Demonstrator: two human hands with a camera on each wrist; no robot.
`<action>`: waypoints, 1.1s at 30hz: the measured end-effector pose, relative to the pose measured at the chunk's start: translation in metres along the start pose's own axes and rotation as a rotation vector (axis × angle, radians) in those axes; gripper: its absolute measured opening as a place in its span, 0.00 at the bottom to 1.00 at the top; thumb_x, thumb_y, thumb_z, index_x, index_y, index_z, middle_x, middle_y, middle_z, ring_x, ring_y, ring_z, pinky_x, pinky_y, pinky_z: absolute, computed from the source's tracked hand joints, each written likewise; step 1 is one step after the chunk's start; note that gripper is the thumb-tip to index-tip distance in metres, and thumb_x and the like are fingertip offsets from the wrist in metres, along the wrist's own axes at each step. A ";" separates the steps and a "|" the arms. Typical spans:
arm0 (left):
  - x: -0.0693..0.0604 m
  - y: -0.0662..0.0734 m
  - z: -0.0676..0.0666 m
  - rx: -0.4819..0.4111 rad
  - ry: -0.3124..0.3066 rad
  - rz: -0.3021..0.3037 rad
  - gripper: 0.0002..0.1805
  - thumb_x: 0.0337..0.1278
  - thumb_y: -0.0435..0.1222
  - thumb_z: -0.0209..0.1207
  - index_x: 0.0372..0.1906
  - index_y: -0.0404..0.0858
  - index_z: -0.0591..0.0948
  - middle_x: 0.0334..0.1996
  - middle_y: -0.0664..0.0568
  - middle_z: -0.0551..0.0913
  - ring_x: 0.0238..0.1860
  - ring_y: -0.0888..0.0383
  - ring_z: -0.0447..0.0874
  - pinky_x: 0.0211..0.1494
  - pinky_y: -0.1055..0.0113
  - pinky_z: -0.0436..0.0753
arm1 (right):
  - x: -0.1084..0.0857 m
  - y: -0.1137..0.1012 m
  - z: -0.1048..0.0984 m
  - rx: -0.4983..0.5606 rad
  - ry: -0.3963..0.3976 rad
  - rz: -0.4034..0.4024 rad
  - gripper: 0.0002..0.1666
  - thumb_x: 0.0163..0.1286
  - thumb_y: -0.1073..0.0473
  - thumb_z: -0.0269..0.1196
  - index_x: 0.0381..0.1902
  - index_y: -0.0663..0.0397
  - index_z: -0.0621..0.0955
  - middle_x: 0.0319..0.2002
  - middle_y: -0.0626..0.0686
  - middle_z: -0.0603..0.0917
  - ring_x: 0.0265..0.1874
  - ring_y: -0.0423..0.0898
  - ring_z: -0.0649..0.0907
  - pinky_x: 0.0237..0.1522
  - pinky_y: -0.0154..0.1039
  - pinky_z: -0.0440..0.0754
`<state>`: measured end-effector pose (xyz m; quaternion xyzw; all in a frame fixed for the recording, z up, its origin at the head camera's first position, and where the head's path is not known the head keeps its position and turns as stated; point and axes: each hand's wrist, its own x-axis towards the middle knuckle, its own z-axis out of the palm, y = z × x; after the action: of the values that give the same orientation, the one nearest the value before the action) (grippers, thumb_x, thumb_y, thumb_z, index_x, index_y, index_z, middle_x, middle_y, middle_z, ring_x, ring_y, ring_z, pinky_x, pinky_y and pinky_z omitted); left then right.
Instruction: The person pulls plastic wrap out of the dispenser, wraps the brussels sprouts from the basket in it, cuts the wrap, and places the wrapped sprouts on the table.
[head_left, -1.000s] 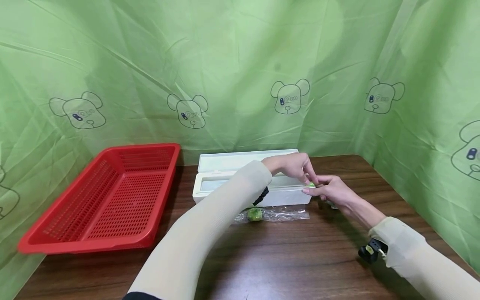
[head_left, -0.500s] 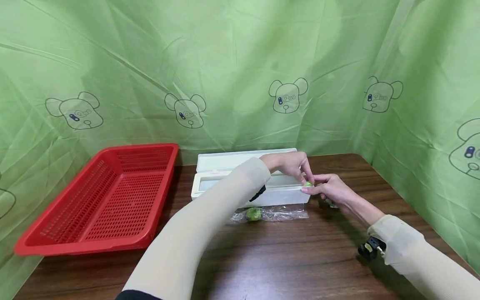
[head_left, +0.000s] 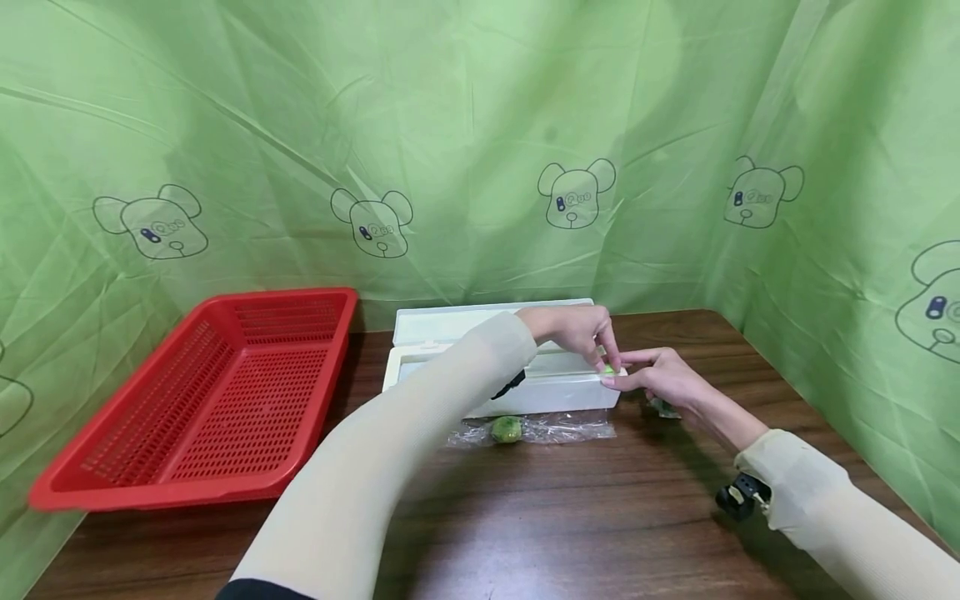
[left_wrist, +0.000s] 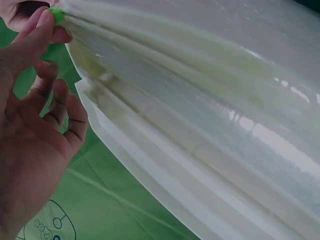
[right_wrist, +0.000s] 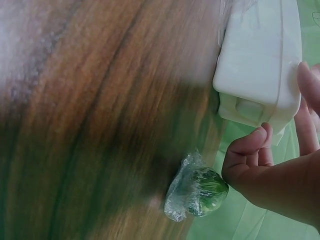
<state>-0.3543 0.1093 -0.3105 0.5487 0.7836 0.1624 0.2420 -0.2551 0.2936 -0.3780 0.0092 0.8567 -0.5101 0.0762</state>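
A white cling film dispenser (head_left: 555, 393) lies near the back of the table with its lid (head_left: 480, 321) raised. My left hand (head_left: 581, 333) reaches across and pinches a small green slide cutter (left_wrist: 56, 15) near the dispenser's right end. My right hand (head_left: 667, 379) grips that end, thumb at the front edge. Clear film stretches over the opening in the left wrist view. Before the dispenser, a round green fruit or vegetable (head_left: 507, 429) lies on a strip of clear film (head_left: 566, 427). Another round green piece (right_wrist: 207, 192), wrapped in film, sits below my right hand.
A large red perforated basket (head_left: 247, 383) stands on the left of the dark wooden table (head_left: 570, 517). Green curtains (head_left: 465, 125) hang close behind and to the right. A black camera (head_left: 742, 496) is strapped at my right wrist.
My left hand has moved slightly left along the dispenser, with the green slide cutter between its fingers. My right hand keeps its place on the dispenser's end.
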 end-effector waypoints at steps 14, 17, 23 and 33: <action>-0.017 -0.007 -0.004 0.005 -0.024 -0.011 0.12 0.62 0.26 0.70 0.49 0.36 0.91 0.37 0.54 0.86 0.31 0.66 0.66 0.37 0.74 0.68 | -0.001 -0.002 -0.001 -0.020 -0.025 -0.007 0.41 0.61 0.46 0.79 0.69 0.51 0.81 0.70 0.62 0.76 0.21 0.39 0.68 0.23 0.36 0.67; -0.022 -0.009 -0.005 0.002 -0.035 -0.022 0.12 0.62 0.26 0.70 0.50 0.37 0.91 0.27 0.58 0.77 0.25 0.66 0.60 0.33 0.74 0.65 | -0.002 -0.002 -0.002 -0.026 -0.030 -0.015 0.39 0.61 0.45 0.79 0.69 0.48 0.83 0.70 0.60 0.76 0.21 0.39 0.67 0.24 0.36 0.68; -0.029 -0.013 -0.006 0.010 -0.049 -0.024 0.13 0.63 0.26 0.69 0.51 0.37 0.90 0.20 0.59 0.63 0.19 0.67 0.55 0.29 0.74 0.62 | -0.002 -0.001 -0.004 -0.033 -0.039 -0.024 0.39 0.61 0.45 0.79 0.68 0.48 0.83 0.71 0.60 0.76 0.21 0.39 0.67 0.23 0.36 0.68; -0.040 -0.014 -0.006 0.062 -0.035 -0.016 0.13 0.62 0.27 0.70 0.50 0.40 0.91 0.35 0.53 0.76 0.35 0.64 0.66 0.42 0.73 0.69 | -0.001 0.000 -0.003 -0.048 -0.036 -0.033 0.38 0.61 0.46 0.79 0.68 0.50 0.83 0.70 0.61 0.76 0.22 0.39 0.68 0.25 0.36 0.70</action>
<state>-0.3577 0.0671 -0.3052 0.5526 0.7881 0.1262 0.2399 -0.2545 0.2964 -0.3759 -0.0160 0.8672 -0.4907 0.0831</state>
